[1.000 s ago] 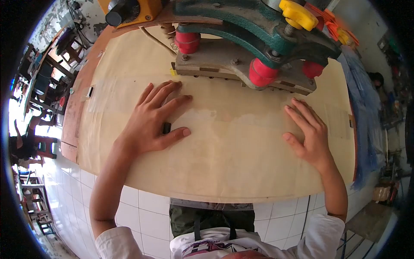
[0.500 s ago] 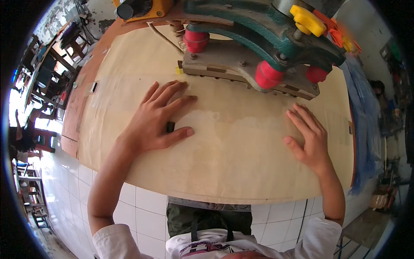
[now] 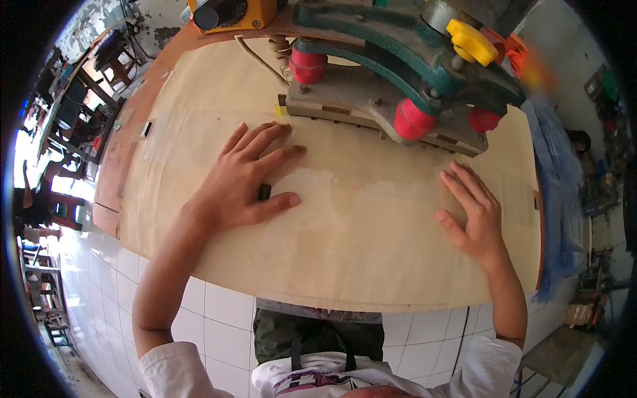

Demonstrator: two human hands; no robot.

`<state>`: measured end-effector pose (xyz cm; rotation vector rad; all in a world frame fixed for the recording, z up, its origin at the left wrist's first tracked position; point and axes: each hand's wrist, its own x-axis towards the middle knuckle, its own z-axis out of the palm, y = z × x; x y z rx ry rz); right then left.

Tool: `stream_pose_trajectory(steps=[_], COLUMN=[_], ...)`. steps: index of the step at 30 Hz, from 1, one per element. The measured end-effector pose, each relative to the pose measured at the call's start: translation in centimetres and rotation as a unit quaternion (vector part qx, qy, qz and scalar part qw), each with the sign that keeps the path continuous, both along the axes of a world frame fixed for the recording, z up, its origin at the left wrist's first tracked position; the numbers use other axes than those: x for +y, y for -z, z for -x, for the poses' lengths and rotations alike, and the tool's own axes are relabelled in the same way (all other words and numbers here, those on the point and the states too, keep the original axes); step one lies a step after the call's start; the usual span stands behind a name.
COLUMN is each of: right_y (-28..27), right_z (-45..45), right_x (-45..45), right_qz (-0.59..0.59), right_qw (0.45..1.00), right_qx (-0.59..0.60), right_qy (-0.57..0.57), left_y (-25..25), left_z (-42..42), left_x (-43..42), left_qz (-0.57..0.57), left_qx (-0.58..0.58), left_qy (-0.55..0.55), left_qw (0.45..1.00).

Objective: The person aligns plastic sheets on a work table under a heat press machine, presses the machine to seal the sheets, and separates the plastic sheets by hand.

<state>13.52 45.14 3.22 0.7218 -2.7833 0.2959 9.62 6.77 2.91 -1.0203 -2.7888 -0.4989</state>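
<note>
Both hands rest on a pale, translucent sheet (image 3: 358, 252) that covers the table. My left hand (image 3: 242, 182) lies palm down on its left half, fingers spread and nothing held. A small black piece (image 3: 264, 192) shows between its thumb and forefinger. Over on the right, my right hand (image 3: 479, 222) is also laid out flat, thumb apart from the fingers, holding nothing. Its fingertips are just below the right end of a press machine's long metal bar (image 3: 378, 119). Above that bar sits a dark green frame (image 3: 378, 69) with red mounts (image 3: 415, 119) and a yellow knob (image 3: 471, 43).
An orange machine part with a black knob (image 3: 215, 14) stands at the back left. A cable (image 3: 262, 61) runs down to the bar. Blue plastic sheeting (image 3: 561, 186) hangs past the table's right edge. Stools (image 3: 65, 211) and benches stand at far left on white floor tiles (image 3: 103, 285).
The head view has shifted slightly. Both hands keep the same place and pose on the sheet, and the machine stands as before.
</note>
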Motion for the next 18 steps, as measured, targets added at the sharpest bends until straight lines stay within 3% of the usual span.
stream_pose_trajectory(steps=[14, 17, 18], right_y=[-0.3, 0.2, 0.9], right_z=[-0.1, 0.4, 0.7], right_x=[0.3, 1.7, 2.8], right_qz=[0.014, 0.045, 0.128], right_qw=[1.000, 0.998, 0.991], right_qx=[0.023, 0.029, 0.003], right_qy=[0.002, -0.019, 0.026], left_y=[0.2, 0.3, 0.5], left_z=[0.0, 0.2, 0.5], left_x=[0.1, -0.4, -0.8], left_qz=[-0.027, -0.075, -0.067], left_qx=[0.006, -0.025, 0.011], left_qy=[0.000, -0.012, -0.050], left_qw=[1.000, 0.997, 0.996])
